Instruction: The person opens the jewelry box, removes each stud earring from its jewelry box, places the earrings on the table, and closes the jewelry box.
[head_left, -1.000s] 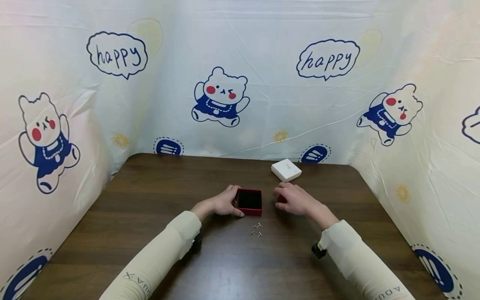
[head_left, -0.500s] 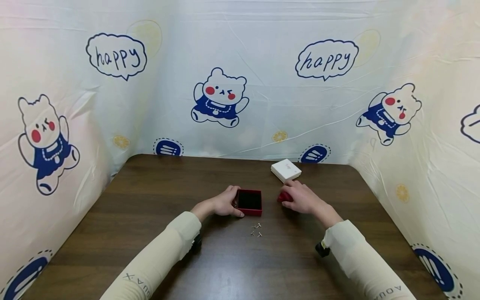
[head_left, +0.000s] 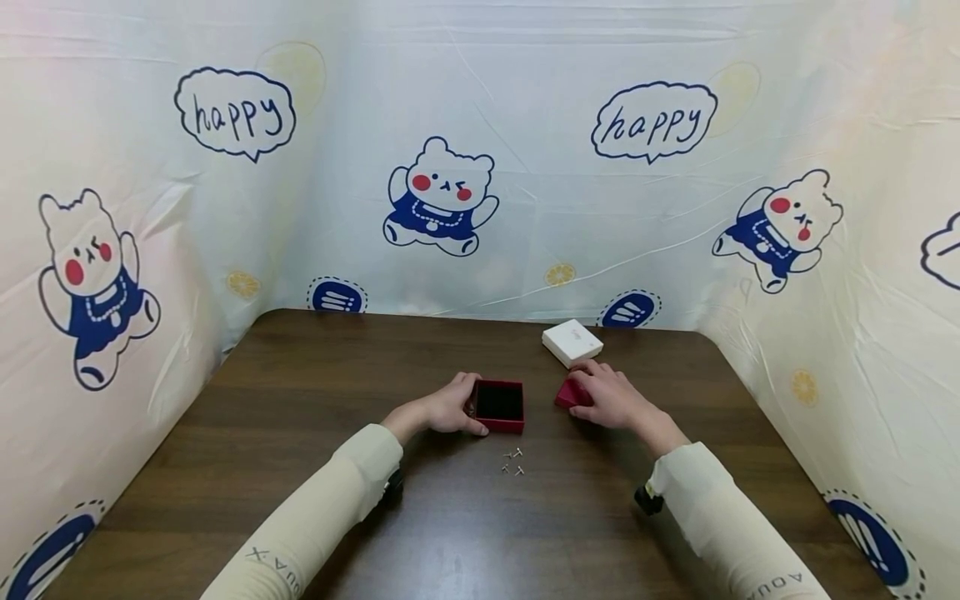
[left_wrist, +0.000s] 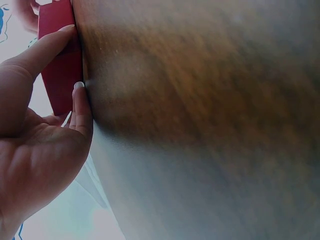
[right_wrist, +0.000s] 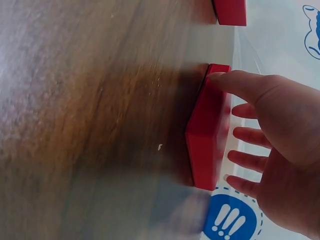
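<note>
My left hand (head_left: 448,403) holds the left side of a small red box (head_left: 501,425) with a black inside, its open top facing up. In the left wrist view the thumb lies along the box's red side and the fingers reach beneath its end. To the right, a red box lid (head_left: 572,393) lies on the table. My right hand (head_left: 609,395) is over this lid; in the right wrist view its thumb touches the lid's side, while the other fingers stretch loosely above it. Several small T-shaped metal pieces (head_left: 513,462) lie in front of the box.
A white box (head_left: 572,342) stands behind the lid, close to my right fingers. The brown wooden table (head_left: 337,358) ends at a printed curtain (head_left: 525,233) at the back and sides.
The red lid, mostly covered by my right hand before, now shows more and lies on the table. The right hand has shifted slightly right and loosened. The left hand and box stay put.
</note>
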